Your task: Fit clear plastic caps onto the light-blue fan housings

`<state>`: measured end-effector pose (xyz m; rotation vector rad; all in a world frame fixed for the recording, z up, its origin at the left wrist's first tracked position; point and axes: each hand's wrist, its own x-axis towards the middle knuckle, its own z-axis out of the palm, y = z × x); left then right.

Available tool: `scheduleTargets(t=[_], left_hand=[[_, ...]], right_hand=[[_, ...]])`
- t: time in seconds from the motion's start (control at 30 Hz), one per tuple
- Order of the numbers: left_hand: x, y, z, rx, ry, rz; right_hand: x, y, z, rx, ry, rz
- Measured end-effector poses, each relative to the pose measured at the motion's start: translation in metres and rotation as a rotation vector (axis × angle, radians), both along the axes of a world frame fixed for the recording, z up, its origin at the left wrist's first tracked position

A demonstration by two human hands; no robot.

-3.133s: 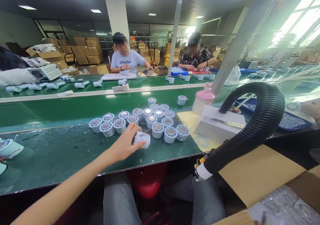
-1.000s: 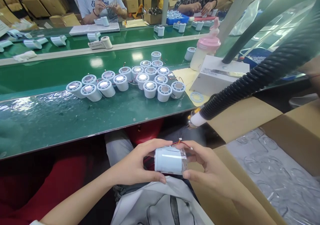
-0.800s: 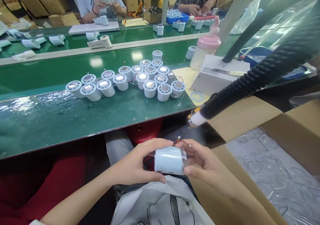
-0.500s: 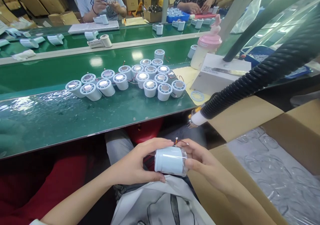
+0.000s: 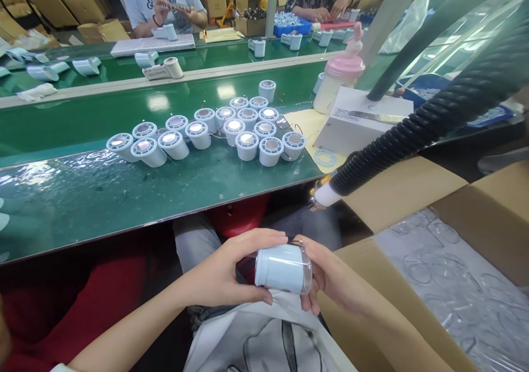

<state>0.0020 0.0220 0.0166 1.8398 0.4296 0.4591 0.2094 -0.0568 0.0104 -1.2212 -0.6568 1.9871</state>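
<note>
**Pale cylinder held over the lap**

Beyond our knees runs the green table (image 5: pixel 103 195), carrying a cluster of white round housings (image 5: pixel 231 132). Nearer, our left hand (image 5: pixel 219 275) and right hand (image 5: pixel 330 275) both clasp a pale blue cylinder (image 5: pixel 279 267) lying sideways between them, fingers (image 5: pixel 264 238) curled over it.

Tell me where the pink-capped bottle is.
In the head view, the pink-capped bottle stands upper right of centre on the green bench, behind the white box and right of the cluster of white cylinders.
</note>
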Motion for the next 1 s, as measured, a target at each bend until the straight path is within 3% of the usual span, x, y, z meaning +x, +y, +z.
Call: scheduleTargets(t=[0.27,0.37,0.43,0.53,0.6,0.67,0.73,0.9,1.0], left_hand=[[-0.001,-0.002,-0.002,-0.017,-0.028,-0.014],[0.001,-0.006,0.003,-0.137,-0.003,0.019],[0.002,-0.008,0.006,-0.287,0.02,0.065],[0.004,-0.01,0.009,-0.521,0.018,0.123],[0.005,-0.01,0.008,-0.645,-0.003,0.13],[0.006,-0.009,0.007,-0.736,-0.015,0.115],[0.006,-0.008,0.007,-0.744,0.013,0.099],[0.004,-0.003,0.008,-0.511,-0.004,0.035],[0.004,-0.003,0.005,-0.586,-0.025,0.006]], right_hand=[[-0.004,0.001,0.004,-0.167,0.118,0.135],[-0.003,-0.001,0.002,-0.138,0.051,0.16],[0.001,-0.004,-0.003,0.035,-0.195,0.059],[0.009,-0.009,-0.012,0.586,-0.687,-0.117],[0.014,-0.012,-0.016,0.997,-0.843,-0.062],[0.016,-0.013,-0.016,1.221,-0.849,0.024],[0.016,-0.014,-0.013,1.158,-0.77,0.039],[0.013,-0.016,-0.007,0.554,-0.195,-0.066],[0.012,-0.016,-0.007,0.426,-0.122,-0.092]])
